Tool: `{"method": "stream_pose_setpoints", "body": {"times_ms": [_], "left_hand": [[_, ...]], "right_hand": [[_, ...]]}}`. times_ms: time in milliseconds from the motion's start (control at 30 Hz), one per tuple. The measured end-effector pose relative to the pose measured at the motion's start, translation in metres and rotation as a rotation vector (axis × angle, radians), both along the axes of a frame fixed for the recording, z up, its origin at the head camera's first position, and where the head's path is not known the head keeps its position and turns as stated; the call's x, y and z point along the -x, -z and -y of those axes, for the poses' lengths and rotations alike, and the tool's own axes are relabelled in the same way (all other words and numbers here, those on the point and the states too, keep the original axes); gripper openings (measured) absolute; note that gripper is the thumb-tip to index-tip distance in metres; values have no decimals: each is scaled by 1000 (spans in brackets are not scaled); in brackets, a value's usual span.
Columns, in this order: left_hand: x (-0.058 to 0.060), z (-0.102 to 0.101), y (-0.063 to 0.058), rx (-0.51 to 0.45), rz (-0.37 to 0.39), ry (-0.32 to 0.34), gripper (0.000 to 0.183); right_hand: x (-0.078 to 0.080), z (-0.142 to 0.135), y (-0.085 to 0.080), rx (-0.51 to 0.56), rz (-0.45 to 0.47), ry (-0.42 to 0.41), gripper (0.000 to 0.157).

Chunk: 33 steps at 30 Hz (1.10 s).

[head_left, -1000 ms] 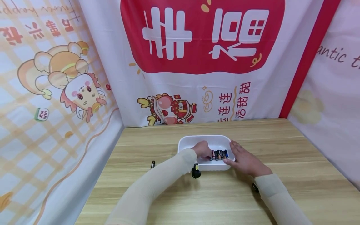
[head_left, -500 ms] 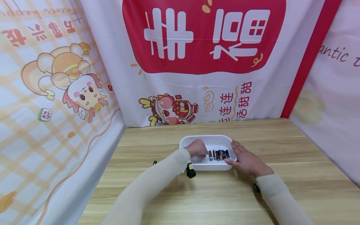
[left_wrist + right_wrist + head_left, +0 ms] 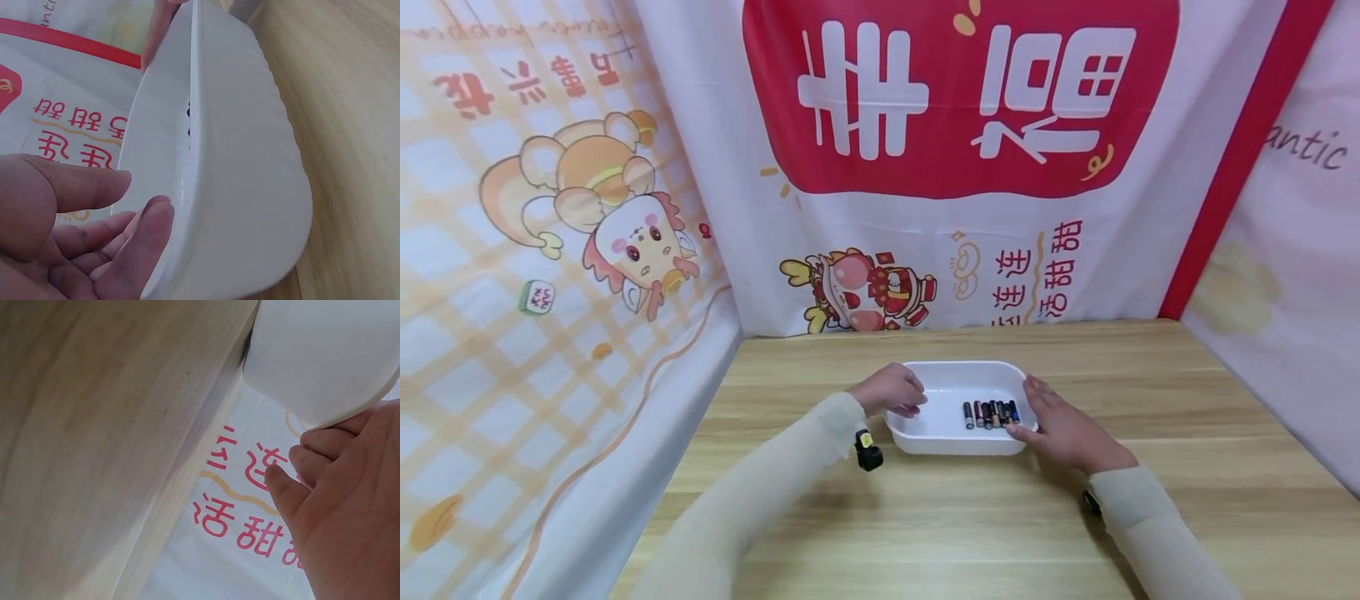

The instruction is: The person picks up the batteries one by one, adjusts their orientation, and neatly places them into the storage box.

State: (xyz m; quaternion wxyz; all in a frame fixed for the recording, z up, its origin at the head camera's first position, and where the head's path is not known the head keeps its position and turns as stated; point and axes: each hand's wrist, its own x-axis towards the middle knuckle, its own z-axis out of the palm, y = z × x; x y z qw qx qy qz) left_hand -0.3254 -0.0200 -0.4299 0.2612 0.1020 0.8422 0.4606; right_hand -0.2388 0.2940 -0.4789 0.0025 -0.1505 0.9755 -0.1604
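A white plastic tub [image 3: 955, 445] stands on the table. Several AA-size batteries [image 3: 980, 414] lie side by side in its right half, most running front to back. Above the tub's left end is my left hand [image 3: 891, 390], thumb and forefinger apart with nothing between them. The left wrist view shows its fingertips [image 3: 156, 209] just by the rim. My right hand [image 3: 1070, 429] rests against the tub's right end, fingers fairly straight along the outer wall and thumb at the front corner. In the right wrist view the fingers [image 3: 319, 444] touch the outside wall; the thumb is hidden there.
The wood-grain table [image 3: 940, 533] reaches back to a printed cloth [image 3: 955, 167] that hangs upright. More printed cloth [image 3: 565, 333] closes the left side and the right. A small black camera [image 3: 868, 452] sits on the left wrist.
My left hand has drawn leftward from the batteries to the tub's left end, its fingers parting. The leftmost battery now stands uncovered. My right hand stays at the tub. The head view has shifted slightly.
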Motion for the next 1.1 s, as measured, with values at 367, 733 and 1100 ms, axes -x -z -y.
{"method": "stream_pose_setpoints", "body": {"times_ms": [367, 733, 1100], "left_hand": [[-2, 40, -10, -13, 8, 18, 20], [-2, 69, -1, -10, 14, -22, 18], [-13, 101, 12, 5, 23, -59, 23]], "right_hand": [[2, -1, 1, -16, 10, -6, 101], [0, -2, 1, -20, 14, 2, 101], [0, -2, 3, -9, -5, 0, 98]]}}
